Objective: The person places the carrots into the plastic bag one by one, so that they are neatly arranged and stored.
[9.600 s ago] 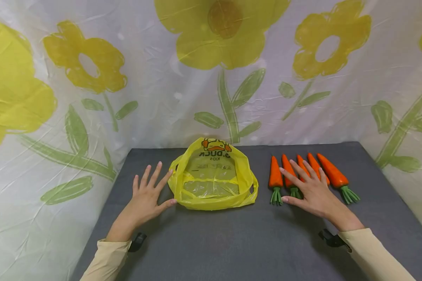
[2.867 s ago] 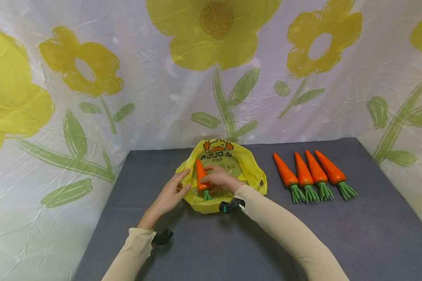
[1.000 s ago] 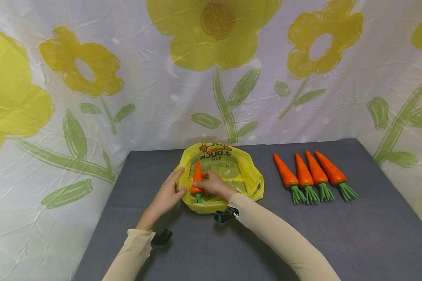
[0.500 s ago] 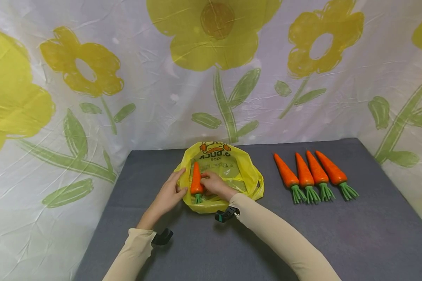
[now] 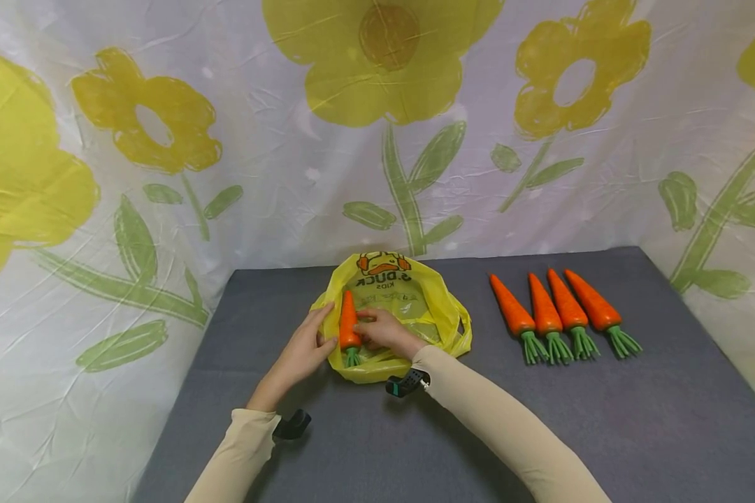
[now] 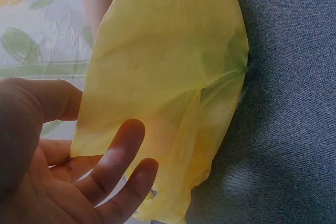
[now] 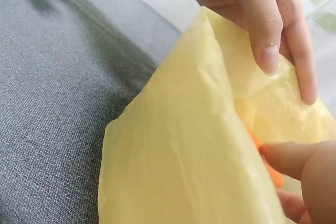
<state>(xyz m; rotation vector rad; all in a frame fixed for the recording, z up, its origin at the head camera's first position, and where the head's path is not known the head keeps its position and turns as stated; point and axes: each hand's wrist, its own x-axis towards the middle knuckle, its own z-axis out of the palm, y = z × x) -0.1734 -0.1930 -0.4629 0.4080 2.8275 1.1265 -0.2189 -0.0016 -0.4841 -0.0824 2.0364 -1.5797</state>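
Observation:
A yellow plastic bag point(image 5: 437, 297) with a duck print lies with its mouth facing up, and one orange carrot point(image 5: 347, 318) with a green top lies inside along its left wall. My left hand point(image 5: 300, 353) holds the left rim, the bag's film point(image 6: 168, 51) passing between its fingers. My right hand point(image 5: 386, 332) reaches into the bag, its thumb and index fingertips at the carrot's right side, not wrapped round it. In the right wrist view the thumb tip touches the orange carrot point(image 7: 274, 176); the bag wall hides most of it.
Several more carrots point(image 5: 544, 314) lie side by side at the right of the dark grey table point(image 5: 377, 447), green tops toward me. A flower-printed cloth point(image 5: 270, 175) hangs behind and at the sides. Each wrist wears a small black camera point(image 5: 292, 425).
A carrot has gone from the row at the right into the bag. In the last second it shifted slightly left, and my right thumb drew back from over it to its right side.

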